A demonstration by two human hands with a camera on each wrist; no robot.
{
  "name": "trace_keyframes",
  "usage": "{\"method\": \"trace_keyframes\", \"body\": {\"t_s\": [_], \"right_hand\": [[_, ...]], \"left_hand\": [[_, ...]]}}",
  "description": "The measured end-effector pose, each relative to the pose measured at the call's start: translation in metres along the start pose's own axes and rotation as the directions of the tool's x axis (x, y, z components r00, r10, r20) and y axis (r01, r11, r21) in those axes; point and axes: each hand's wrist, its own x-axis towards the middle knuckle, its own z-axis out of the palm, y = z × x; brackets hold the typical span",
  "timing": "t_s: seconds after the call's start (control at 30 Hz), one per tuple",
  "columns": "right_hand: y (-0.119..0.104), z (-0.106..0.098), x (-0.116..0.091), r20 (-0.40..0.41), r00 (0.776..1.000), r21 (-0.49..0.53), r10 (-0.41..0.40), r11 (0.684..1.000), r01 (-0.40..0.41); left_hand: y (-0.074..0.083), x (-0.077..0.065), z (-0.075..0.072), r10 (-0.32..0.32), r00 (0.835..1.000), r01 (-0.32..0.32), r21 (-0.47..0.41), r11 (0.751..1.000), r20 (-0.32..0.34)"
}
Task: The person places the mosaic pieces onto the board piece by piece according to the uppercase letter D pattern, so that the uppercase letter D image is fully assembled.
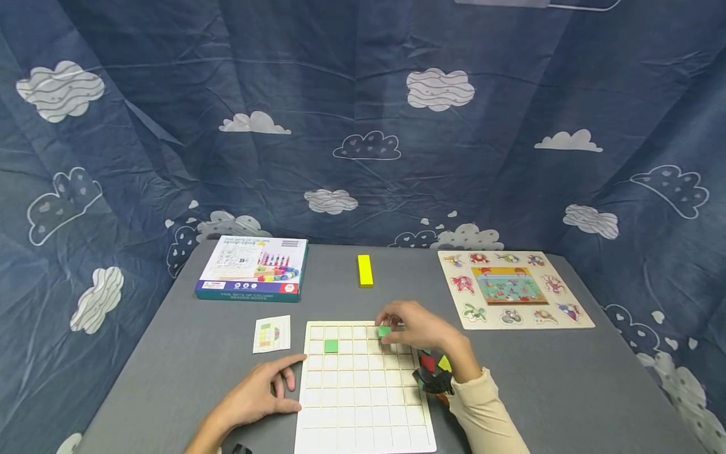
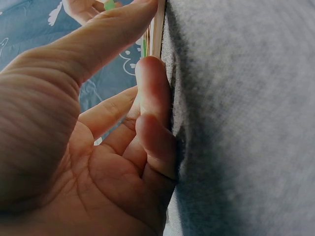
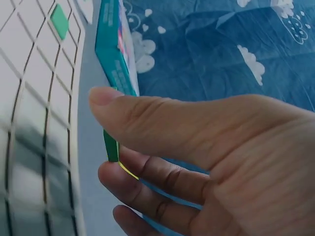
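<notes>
A white grid board (image 1: 363, 398) lies on the grey table with one green square tile (image 1: 331, 346) in its second row. Over the board's far edge, my right hand (image 1: 416, 325) pinches another green tile (image 1: 384, 330) between thumb and fingers. The right wrist view shows this green tile (image 3: 111, 146) nearly edge-on, held just off the grid. My left hand (image 1: 258, 391) rests at the board's left edge, its thumb and index fingertip touching the rim. In the left wrist view, the other fingers of the left hand (image 2: 113, 147) bend loosely and hold nothing.
Red (image 1: 428, 363) and yellow tiles (image 1: 445, 364) lie right of the board, partly behind my right wrist. A small pattern card (image 1: 272, 334) lies to the left. Farther back are a boxed bead set (image 1: 252, 268), a yellow block (image 1: 365, 271) and a picture puzzle board (image 1: 513, 290).
</notes>
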Motion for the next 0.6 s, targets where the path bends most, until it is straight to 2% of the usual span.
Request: {"method": "trace_keyframes", "body": {"t_s": [0.23, 0.4, 0.6], "right_hand": [[-0.013, 0.019, 0.017, -0.027, 0.999, 0.029, -0.037, 0.999, 0.038], [-0.023, 0.035, 0.027, -0.066, 0.994, -0.008, -0.09, 0.996, 0.089], [-0.029, 0.049, 0.032, -0.095, 0.992, -0.051, -0.079, 0.996, 0.074]], "left_hand": [[0.001, -0.001, 0.0, 0.009, 1.0, -0.009, -0.008, 1.0, -0.001], [0.001, 0.0, -0.001, 0.006, 1.0, -0.006, 0.001, 1.0, -0.001], [0.002, 0.001, 0.0, -0.004, 1.0, 0.004, -0.009, 1.0, 0.007]]}}
